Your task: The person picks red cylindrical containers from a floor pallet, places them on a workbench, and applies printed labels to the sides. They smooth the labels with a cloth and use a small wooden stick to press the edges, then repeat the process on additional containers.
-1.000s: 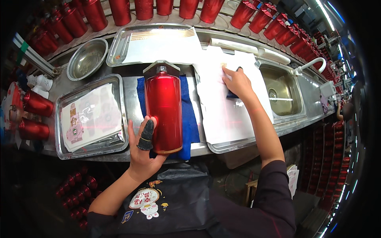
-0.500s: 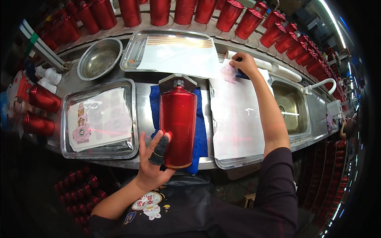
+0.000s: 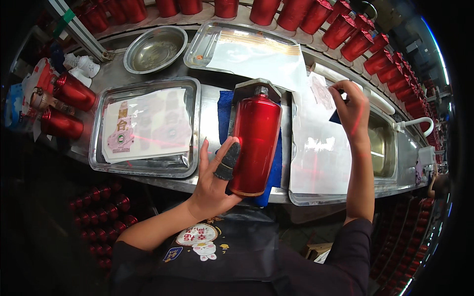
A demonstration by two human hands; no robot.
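A glossy red bottle (image 3: 256, 145) lies on its back, neck away from me, in a metal cradle (image 3: 242, 91) over a blue cloth (image 3: 224, 111). My left hand (image 3: 215, 172) steadies its lower left side, thumb at the base, other fingers extended; one finger wears a black cover (image 3: 228, 163). My right hand (image 3: 354, 106) pinches the edge of a thin pinkish decal (image 3: 320, 91) at the top of a wet white sheet (image 3: 318, 153) on a tray. Below those fingers shows the corner of a dark blue flat piece (image 3: 335, 117), mostly hidden by the hand.
A tray (image 3: 195, 143) of printed decal sheets lies left, a metal bowl (image 3: 129, 64) behind it. Another tray (image 3: 190, 56) with a gold-striped sheet (image 3: 252, 59) is at the back. A sink (image 3: 387, 143) with a white faucet (image 3: 417, 121) stands right. Red bottles (image 3: 264, 12) line the conveyor behind.
The view has turned, shifting the bench rightward and up in the picture. My right hand has drawn the decal's edge up from the sheet. My left hand stays at the bottle's base.
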